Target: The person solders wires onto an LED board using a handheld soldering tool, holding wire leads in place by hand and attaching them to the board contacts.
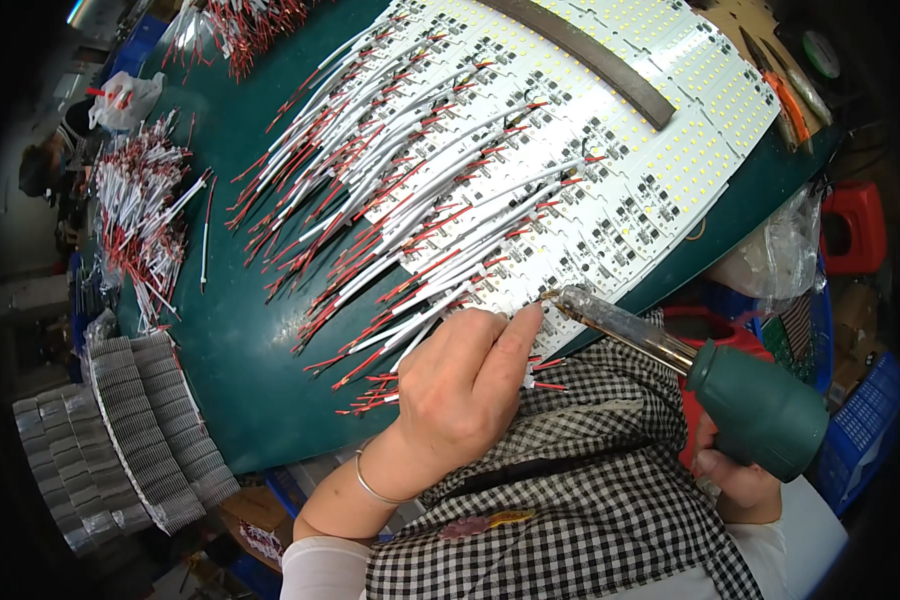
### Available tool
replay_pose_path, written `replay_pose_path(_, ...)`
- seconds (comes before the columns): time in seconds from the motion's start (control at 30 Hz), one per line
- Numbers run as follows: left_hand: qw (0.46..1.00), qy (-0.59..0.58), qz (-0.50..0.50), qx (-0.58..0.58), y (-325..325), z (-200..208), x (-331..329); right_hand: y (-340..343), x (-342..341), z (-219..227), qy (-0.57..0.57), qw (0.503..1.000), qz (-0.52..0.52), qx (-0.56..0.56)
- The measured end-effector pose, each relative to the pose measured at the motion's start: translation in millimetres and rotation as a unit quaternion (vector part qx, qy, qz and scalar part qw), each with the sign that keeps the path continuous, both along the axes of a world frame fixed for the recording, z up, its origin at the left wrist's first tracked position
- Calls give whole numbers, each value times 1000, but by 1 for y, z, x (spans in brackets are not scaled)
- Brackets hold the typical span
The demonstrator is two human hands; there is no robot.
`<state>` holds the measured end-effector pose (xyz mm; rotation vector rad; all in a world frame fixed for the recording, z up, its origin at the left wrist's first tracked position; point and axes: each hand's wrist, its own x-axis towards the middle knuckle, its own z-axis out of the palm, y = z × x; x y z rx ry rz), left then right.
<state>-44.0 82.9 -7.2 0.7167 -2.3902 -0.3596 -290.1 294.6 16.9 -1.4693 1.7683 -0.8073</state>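
My left hand (460, 385) is closed at the near edge of a panel of white LED circuit boards (620, 215). Red and white wire ends (375, 393) stick out on both sides of this hand, so it holds a few wires. Its index fingertip presses down by the board, next to the tip of a soldering iron. My right hand (735, 480) grips the green handle of that soldering iron (760, 410), partly hidden behind it. Rows of white and red wires (420, 215) lie across the panel and hang over its left side. A dark curved bar (590, 55) rests on the boards.
A pile of wires (140, 215) and one loose wire (207, 230) lie on the green table (260, 400). Stacked grey strips (155, 425) stand at the left. Orange-handled pliers (785, 105) lie at the far right, above a red plastic stool (855, 230) and blue baskets (870, 420).
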Motion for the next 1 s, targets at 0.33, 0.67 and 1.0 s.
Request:
replay_pose_path(0.33,999,-7,-29,-13,-3,1,0,-25,29,26,-357,883,-304,-26)
replay_pose_path(0.67,980,51,5,191,-4,4,-5,7,19,13,-342,900,-263,-63)
replay_pose_path(1.0,990,27,-43,129,-7,3,0,15,26,16,-345,892,-293,-16)
